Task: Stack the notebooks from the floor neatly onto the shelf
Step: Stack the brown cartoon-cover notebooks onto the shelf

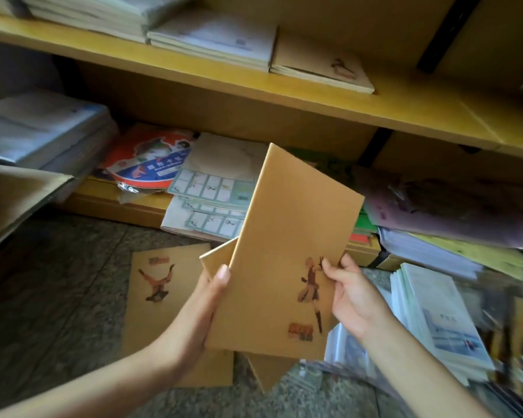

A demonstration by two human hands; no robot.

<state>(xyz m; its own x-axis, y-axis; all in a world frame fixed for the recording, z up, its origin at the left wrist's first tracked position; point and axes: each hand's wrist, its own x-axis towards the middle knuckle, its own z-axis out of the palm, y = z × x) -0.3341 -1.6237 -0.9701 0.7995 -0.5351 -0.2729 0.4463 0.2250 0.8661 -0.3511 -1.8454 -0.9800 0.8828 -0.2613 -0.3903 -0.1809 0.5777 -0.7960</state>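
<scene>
I hold a small stack of brown kraft notebooks (287, 236) in the air, tilted, with a figure drawing on the top cover. My left hand (206, 300) grips the stack's left edge, thumb on top. My right hand (351, 297) pinches its right edge. A second notebook's corner (219, 256) peeks out beneath. More brown notebooks (160, 297) lie on the stone floor below. On the wooden shelf (329, 104) above, a brown notebook stack (320, 66) sits beside white booklets (215, 40).
The lowest shelf holds plastic-wrapped paper (40, 131), a round red and blue pack (151, 161) and green-grid exercise books (212, 191). Wrapped booklets (435, 321) crowd the floor at right. A cardboard flap (15, 197) juts in at left.
</scene>
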